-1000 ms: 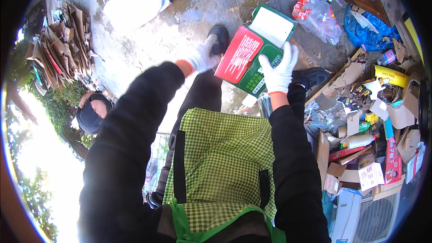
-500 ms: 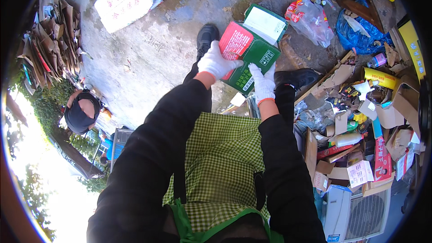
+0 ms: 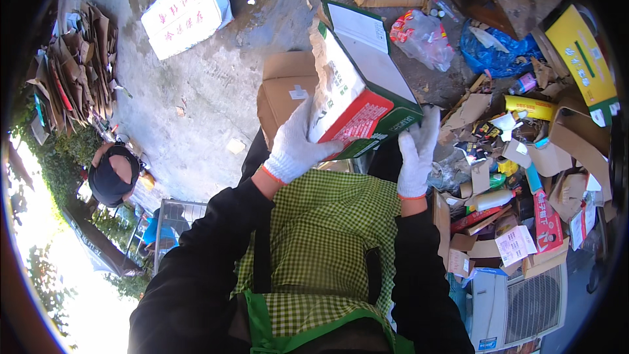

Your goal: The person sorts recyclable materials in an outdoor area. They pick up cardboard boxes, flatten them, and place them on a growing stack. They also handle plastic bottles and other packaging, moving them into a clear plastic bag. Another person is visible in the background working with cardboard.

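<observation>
Gripping a red, green and white carton (image 3: 357,85) at the centre of the frame, a person in white work gloves and a green checked apron (image 3: 321,249) is holding it up at chest height above the concrete ground (image 3: 196,118). The left hand (image 3: 295,147) is clasping the carton's near left side, fingers spread across its white face, while the right hand (image 3: 416,151) is pressing flat against its lower right corner rather than closing around it. A flattened brown box (image 3: 285,88) is lying just behind the carton, a white box (image 3: 187,10) is sitting at the upper left, and loose cardboard and packaging (image 3: 517,177) are crowding the right of the frame. With the carton tilting and its flaps open, that open-palmed right hand looks likely to slip, letting the carton drop into the litter.
</observation>
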Tool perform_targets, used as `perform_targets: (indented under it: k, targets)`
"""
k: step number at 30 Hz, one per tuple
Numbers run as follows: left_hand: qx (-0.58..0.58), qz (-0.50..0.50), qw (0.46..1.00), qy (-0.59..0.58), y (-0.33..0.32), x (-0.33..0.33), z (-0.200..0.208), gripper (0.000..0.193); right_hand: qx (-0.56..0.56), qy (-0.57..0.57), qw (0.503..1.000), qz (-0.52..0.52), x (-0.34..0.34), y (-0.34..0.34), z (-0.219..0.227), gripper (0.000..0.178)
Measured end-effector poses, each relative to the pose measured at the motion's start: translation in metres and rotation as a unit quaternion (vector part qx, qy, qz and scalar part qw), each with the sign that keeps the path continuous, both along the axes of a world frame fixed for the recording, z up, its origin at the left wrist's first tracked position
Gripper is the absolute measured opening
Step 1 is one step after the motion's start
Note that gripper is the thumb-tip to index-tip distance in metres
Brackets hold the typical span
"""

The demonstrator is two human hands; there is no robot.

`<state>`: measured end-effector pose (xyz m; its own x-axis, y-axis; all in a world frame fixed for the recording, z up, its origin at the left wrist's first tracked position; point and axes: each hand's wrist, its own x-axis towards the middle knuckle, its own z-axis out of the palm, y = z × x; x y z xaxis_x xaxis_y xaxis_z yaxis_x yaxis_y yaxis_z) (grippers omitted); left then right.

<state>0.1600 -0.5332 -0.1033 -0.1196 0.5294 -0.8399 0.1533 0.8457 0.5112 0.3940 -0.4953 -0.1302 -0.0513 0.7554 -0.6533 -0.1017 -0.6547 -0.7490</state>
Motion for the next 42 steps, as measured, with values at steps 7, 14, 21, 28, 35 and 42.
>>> perform_targets:
  k: [7, 14, 21, 28, 35, 42]
  targets:
    - [0.085, -0.070, 0.991, 0.072, 0.021, -0.005, 0.115, 0.059, 0.106, -0.067, 0.988, 0.092, -0.017, 0.051, 0.094, 0.056]
    - [0.301, -0.280, 0.869, 0.277, 0.055, -0.032, 0.245, 0.024, -0.018, 0.077, 0.997, 0.012, -0.016, 0.066, 0.196, 0.063]
    - [0.518, -0.438, 0.658, 0.328, 0.046, -0.073, 0.318, 0.018, 0.091, -0.188, 0.970, 0.128, -0.058, 0.081, 0.364, 0.060]
    - [0.585, -0.495, 0.552, 0.328, 0.046, -0.118, 0.353, 0.017, 0.134, -0.387, 0.911, 0.042, -0.117, 0.048, 0.430, 0.021]
    - [0.548, -0.528, 0.570, 0.309, 0.024, -0.136, 0.375, 0.020, 0.377, -0.369, 0.849, 0.022, -0.120, 0.000, 0.447, 0.013]
    - [0.433, -0.355, 0.767, 0.314, 0.010, -0.165, 0.398, 0.022, 0.405, -0.081, 0.910, -0.032, -0.043, -0.015, 0.520, 0.042]
